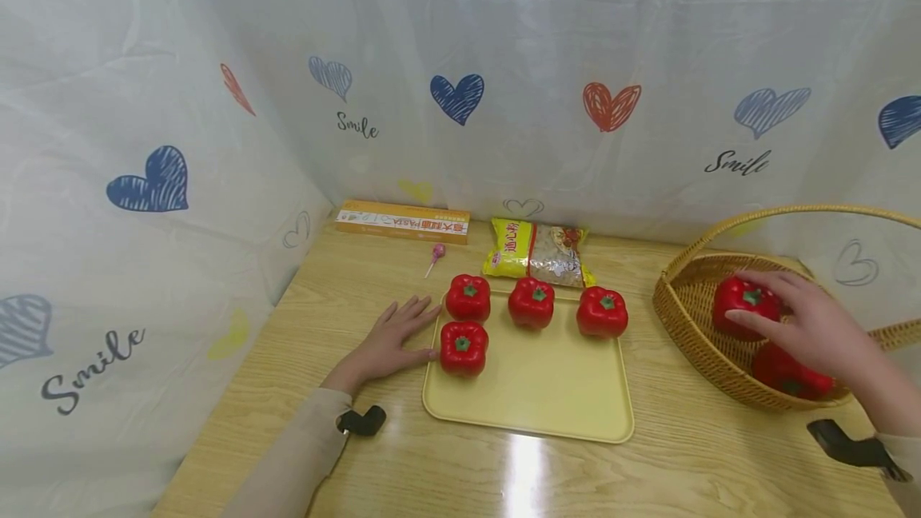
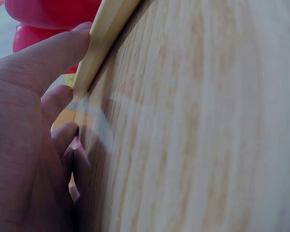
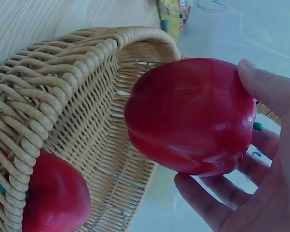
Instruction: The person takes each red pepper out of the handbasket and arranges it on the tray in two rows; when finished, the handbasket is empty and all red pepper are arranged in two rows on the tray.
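Observation:
My right hand [image 1: 823,326] grips a red bell pepper [image 1: 735,308] with a green stem, at the wicker basket [image 1: 679,336]. In the right wrist view the thumb and fingers are spread round this pepper [image 3: 188,116], above the basket's inside. A second bell pepper [image 1: 787,372] lies in the basket, partly behind the right hand and forearm. My left hand [image 1: 392,346] rests on the table beside the yellow tray [image 1: 540,398], fingers extended. In the left wrist view its thumb touches the tray's rim [image 2: 99,41]. Several red bell peppers [image 1: 531,304] stand on the tray, two of them near the left hand.
Behind the tray lies a yellow bag of pasta [image 1: 540,253]. A long orange pasta box [image 1: 403,222] and a pink lollipop [image 1: 438,253] are at the back left. The basket's handle [image 1: 813,209] arches high over it. A white curtain [image 1: 532,134] with printed hearts borders the table.

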`<state>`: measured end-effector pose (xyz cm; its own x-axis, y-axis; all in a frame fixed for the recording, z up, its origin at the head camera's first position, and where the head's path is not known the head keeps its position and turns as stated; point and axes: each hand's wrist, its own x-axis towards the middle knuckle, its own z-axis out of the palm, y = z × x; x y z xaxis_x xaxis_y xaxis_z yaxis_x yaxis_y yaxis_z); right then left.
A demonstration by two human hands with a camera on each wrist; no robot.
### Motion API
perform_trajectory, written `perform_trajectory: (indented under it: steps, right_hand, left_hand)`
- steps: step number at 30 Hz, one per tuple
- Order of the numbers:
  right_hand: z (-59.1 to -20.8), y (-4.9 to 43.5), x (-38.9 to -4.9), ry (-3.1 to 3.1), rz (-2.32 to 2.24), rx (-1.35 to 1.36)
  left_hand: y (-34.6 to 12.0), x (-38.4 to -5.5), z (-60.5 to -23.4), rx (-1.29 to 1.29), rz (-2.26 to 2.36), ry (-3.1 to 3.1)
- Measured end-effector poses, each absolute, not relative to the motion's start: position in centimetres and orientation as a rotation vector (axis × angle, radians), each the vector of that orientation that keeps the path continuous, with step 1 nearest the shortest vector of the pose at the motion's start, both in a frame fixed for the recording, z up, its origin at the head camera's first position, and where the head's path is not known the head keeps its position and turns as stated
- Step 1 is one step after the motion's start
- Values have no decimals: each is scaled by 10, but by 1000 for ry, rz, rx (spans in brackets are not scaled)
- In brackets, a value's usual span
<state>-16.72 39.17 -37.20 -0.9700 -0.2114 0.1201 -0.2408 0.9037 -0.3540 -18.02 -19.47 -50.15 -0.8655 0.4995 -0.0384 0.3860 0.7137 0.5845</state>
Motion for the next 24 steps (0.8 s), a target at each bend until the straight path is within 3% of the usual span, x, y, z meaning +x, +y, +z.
perform_trajectory:
  steps: [24]
  right_hand:
    - [-365, 370, -144, -2933, 572, 371]
  left_hand:
    - [-194, -179, -500, 736, 892, 2731]
